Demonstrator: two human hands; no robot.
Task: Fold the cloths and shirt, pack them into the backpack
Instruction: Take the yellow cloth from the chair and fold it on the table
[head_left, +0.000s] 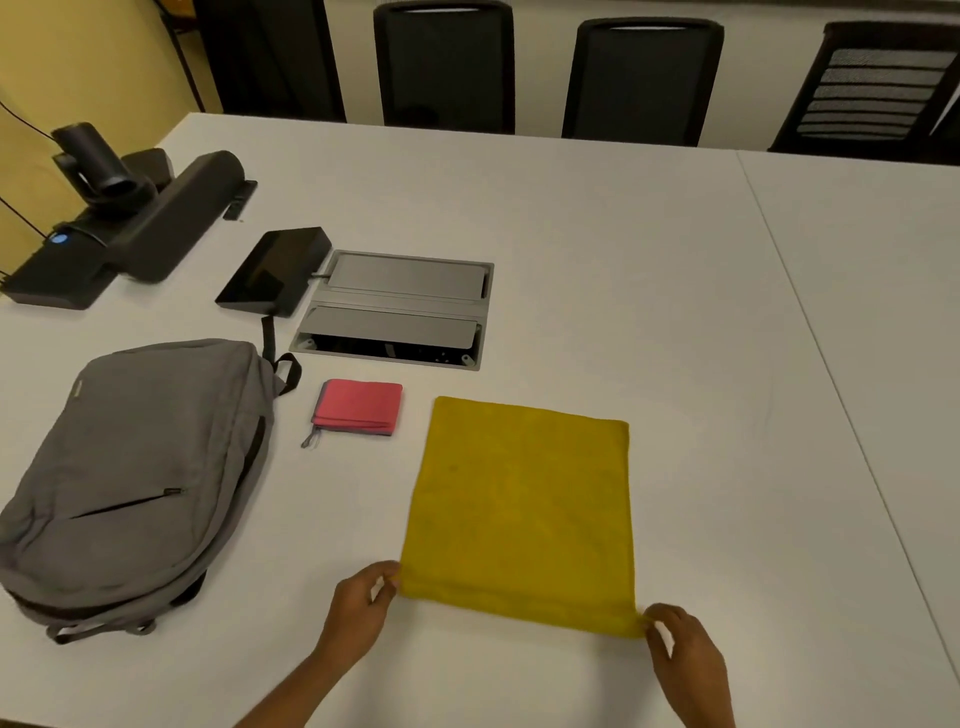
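Observation:
A yellow cloth (524, 512) lies spread flat on the white table (597, 260), in front of me. My left hand (361, 610) pinches its near left corner. My right hand (680, 657) pinches its near right corner. A pink cloth (358, 413), folded into a small rectangle, sits to the left of the yellow one. Further left a grey backpack (135, 467) lies flat on its back, with its front pocket zipper showing. No shirt is in view.
An open metal cable hatch (400, 312) is set in the table behind the pink cloth. A black tablet device (272, 270) and a black conference camera unit (119, 218) stand at the far left. Black chairs (641, 78) line the far table edge.

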